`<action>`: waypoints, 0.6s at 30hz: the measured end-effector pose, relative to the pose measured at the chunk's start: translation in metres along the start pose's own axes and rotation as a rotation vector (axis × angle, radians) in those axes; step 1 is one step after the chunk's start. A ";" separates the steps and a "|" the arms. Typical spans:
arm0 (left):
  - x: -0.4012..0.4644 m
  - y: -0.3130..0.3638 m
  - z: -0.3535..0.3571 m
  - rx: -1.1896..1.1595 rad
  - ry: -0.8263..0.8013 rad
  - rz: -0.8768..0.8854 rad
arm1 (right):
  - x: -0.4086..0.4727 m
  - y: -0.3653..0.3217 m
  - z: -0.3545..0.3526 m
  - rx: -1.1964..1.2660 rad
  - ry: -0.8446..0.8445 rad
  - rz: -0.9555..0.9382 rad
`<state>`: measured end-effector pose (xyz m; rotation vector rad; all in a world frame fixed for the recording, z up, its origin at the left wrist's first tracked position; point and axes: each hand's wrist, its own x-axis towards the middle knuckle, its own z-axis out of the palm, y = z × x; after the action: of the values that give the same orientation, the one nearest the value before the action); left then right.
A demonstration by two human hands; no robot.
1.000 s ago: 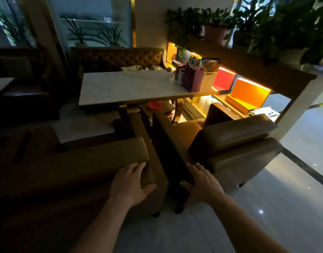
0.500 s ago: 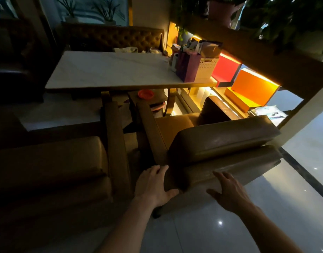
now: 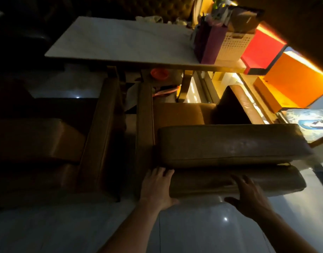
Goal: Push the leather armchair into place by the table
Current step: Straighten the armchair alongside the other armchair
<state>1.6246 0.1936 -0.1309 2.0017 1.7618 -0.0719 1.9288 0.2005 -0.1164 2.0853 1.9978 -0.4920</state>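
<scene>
The leather armchair (image 3: 230,141) stands on the glossy floor (image 3: 193,232) with its seat facing the marble worktop (image 3: 120,42), just beside a second armchair (image 3: 47,143) on the left; it looks bulky and heavy, its padding soft over a stiff frame, so it should likely slide on the tiles if pushed low on the firm back. Both arms reach forward and down. The left hand (image 3: 157,185) lies flat and released against the back's near corner, and the right hand (image 3: 248,194) spreads open on the lower back cushion, grasping nothing.
</scene>
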 end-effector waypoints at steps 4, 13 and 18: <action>0.010 0.011 0.021 0.018 -0.023 -0.142 | 0.045 0.045 0.010 -0.111 -0.077 -0.083; 0.033 0.022 0.053 0.100 0.052 -0.210 | 0.076 0.049 0.023 -0.200 -0.090 -0.113; 0.039 0.004 0.055 0.050 0.080 -0.155 | 0.087 0.056 0.038 -0.190 -0.033 -0.114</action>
<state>1.6497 0.2089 -0.1919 1.9230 1.9828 -0.0869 1.9831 0.2635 -0.1888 1.8490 2.0641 -0.3387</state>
